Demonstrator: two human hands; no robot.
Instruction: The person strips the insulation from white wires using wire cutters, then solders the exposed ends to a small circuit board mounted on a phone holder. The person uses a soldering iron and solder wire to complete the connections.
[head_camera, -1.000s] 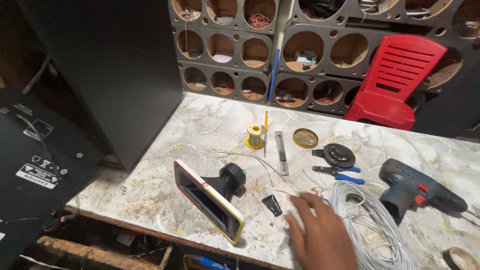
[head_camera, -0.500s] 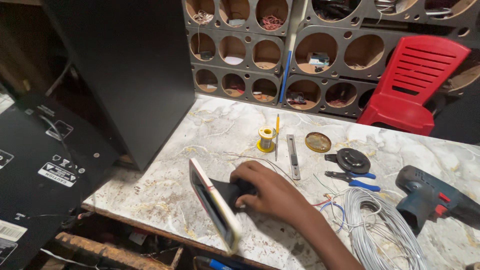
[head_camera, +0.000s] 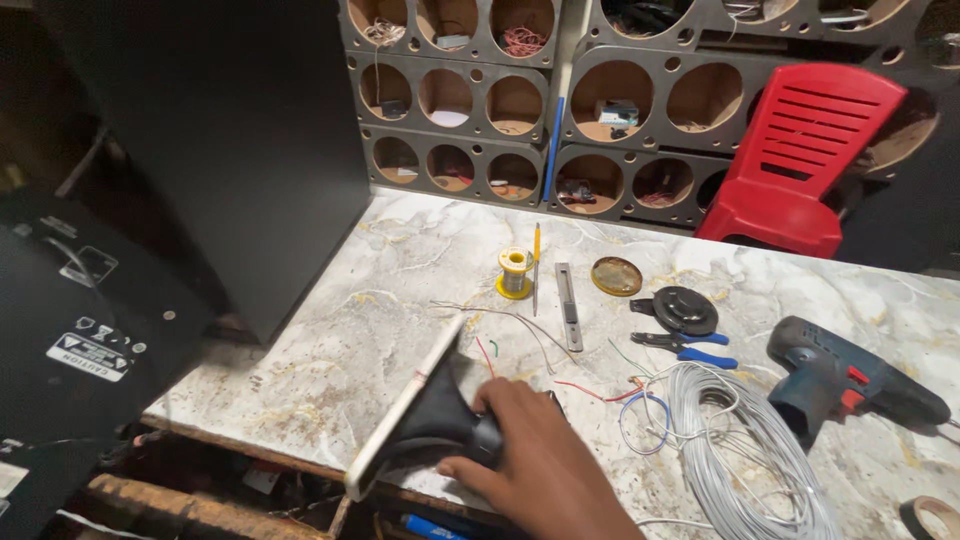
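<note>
Black horn (head_camera: 440, 420) with pale cream rim. White-grey marbled desk (head_camera: 400, 300), yellowish veins. Red chair (head_camera: 800, 160). Yellow spool (head_camera: 515, 272). White wire coil (head_camera: 740, 450). Dark blue-grey drill (head_camera: 845, 375), red trigger. Blue-handled pliers (head_camera: 690, 347).

Your right hand (head_camera: 530, 450) is reaching in from the bottom edge, fingers (head_camera: 470, 468) curling round in a firm grip, forearm angling down-right. Your left hand isn't showing.

The tape roll (head_camera: 932, 516) and wire coil (head_camera: 745, 455) run off the frame's bottom edge.
</note>
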